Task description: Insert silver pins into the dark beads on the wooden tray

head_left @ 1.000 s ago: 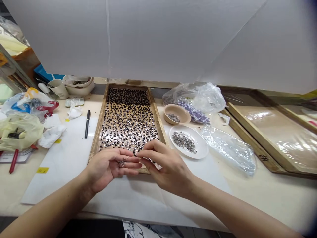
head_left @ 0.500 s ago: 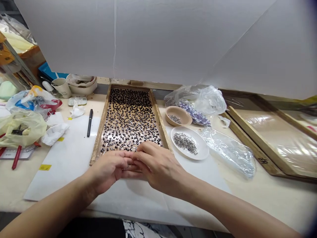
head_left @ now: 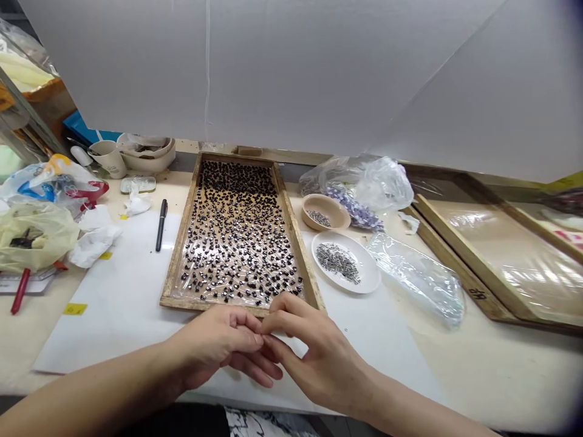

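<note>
A long wooden tray (head_left: 173,267) lined with clear film holds many small dark beads. In front of its near edge, over the white sheet (head_left: 127,291), my two hands meet. My left hand (head_left: 218,346) is curled, thumb against fingers. My right hand (head_left: 314,358) pinches with thumb and forefinger right at the left hand's fingertips. What sits between the fingers is too small to make out. A white plate (head_left: 364,276) with thin metal pins lies to the right of the tray, and a tan bowl (head_left: 325,212) with more pins behind it.
Clear plastic bags (head_left: 364,182) lie behind and right of the plate. Another wooden frame (head_left: 473,285) with film runs along the right. On the left are a black pen (head_left: 160,224), crumpled tissues, plastic bags, a cup (head_left: 109,159) and red pens. A white panel hangs above.
Both hands have drawn back toward me, from over the tray's near edge to the white sheet in front of it. The small metal pieces seen in the left hand are now hidden.
</note>
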`<state>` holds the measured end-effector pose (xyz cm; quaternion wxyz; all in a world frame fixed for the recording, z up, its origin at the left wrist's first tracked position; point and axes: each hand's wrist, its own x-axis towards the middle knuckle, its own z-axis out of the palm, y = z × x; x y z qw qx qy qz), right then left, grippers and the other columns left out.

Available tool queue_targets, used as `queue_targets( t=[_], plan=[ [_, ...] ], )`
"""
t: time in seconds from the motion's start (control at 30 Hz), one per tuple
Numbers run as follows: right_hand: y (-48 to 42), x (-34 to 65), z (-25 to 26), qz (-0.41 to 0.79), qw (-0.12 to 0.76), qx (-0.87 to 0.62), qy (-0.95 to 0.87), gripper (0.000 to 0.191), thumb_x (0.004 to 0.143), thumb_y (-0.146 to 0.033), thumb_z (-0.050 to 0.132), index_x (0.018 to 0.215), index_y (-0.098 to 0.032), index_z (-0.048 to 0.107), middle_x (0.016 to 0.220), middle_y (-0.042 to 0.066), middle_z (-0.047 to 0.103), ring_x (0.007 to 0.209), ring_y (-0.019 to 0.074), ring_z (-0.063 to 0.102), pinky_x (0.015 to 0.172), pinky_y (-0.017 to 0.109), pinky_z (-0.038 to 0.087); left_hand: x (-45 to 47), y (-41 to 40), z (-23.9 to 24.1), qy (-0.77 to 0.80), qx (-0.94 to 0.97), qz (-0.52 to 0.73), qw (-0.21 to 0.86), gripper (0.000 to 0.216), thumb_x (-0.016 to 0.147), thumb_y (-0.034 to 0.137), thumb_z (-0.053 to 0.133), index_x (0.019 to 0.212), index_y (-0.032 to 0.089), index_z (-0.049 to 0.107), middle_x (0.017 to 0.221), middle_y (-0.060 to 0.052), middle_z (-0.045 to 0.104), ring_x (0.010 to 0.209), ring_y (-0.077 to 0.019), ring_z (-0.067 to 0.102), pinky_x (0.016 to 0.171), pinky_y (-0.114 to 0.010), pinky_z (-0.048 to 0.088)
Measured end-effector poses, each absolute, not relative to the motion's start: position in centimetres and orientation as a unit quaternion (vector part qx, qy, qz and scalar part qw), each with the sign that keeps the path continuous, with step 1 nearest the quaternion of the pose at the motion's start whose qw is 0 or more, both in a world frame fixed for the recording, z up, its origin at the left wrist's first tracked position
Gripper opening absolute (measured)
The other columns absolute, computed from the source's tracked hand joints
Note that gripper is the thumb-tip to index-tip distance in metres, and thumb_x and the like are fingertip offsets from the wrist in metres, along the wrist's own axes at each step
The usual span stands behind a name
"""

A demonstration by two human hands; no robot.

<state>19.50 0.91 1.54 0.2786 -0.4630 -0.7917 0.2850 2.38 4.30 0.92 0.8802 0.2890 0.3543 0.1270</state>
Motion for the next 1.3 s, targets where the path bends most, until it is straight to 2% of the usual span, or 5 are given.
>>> queue_targets(
  t=[0.4,0.7,0.9,1.07,1.3],
  plan=[
    [-0.1,19.7,1.0,0.223,0.302,-0.466,-0.801,0.015,0.082,-0.008,0.048,0.075,-0.017,0.059,0.073,0.003,0.05,0.063,0.0113,0.047,0.055,0.025,0.038,2.6,4.0,-0.3,0.362,0.312,0.112,0.871,0.019,0.07,0.029,0.065,0.069,0.012,0.057,0.066,-0.007,0.066,0.058,-0.0186,0.066,0.053,-0.029,0.05],
    [2.4,22.2,1.1,0.203,0.295,-0.52,-0.776,0.01,0.08,-0.011,0.05,0.076,-0.017,0.056,0.077,0.003,0.051,0.064,0.0113,0.048,0.055,0.023,0.038,2.9,4.0,-0.1,0.402,0.318,0.107,0.852,0.021,0.063,0.022,0.065,0.079,0.011,0.057,0.074,-0.009,0.068,0.066,-0.0193,0.067,0.064,-0.033,0.05],
    [5.3,23.2,0.3,0.116,0.181,-0.557,-0.802,0.015,0.083,-0.017,0.046,0.077,-0.017,0.06,0.081,0.005,0.052,0.065,0.0123,0.048,0.054,0.024,0.033,3.2,4.1,0.1,0.428,0.319,0.099,0.84,0.029,0.051,0.007,0.054,0.08,0.01,0.056,0.075,-0.009,0.068,0.069,-0.0219,0.067,0.07,-0.038,0.051],
    [6.2,22.6,-0.1,0.065,0.098,-0.55,-0.827,0.02,0.084,-0.017,0.044,0.074,-0.017,0.061,0.079,0.004,0.052,0.06,0.0112,0.042,0.051,0.024,0.025,3.0,4.0,-0.1,0.41,0.314,0.096,0.851,0.022,0.06,0.014,0.059,0.082,0.01,0.056,0.076,-0.012,0.068,0.065,-0.0199,0.067,0.066,-0.035,0.051],
    [6.4,22.5,-0.4,0.06,0.076,-0.542,-0.835,0.018,0.083,-0.016,0.044,0.073,-0.016,0.06,0.079,0.004,0.052,0.064,0.0117,0.042,0.053,0.024,0.024,2.9,4.1,0.1,0.41,0.305,0.085,0.855,0.024,0.065,0.026,0.065,0.081,0.01,0.055,0.075,-0.012,0.068,0.066,-0.0205,0.067,0.064,-0.034,0.05]
  ],
)
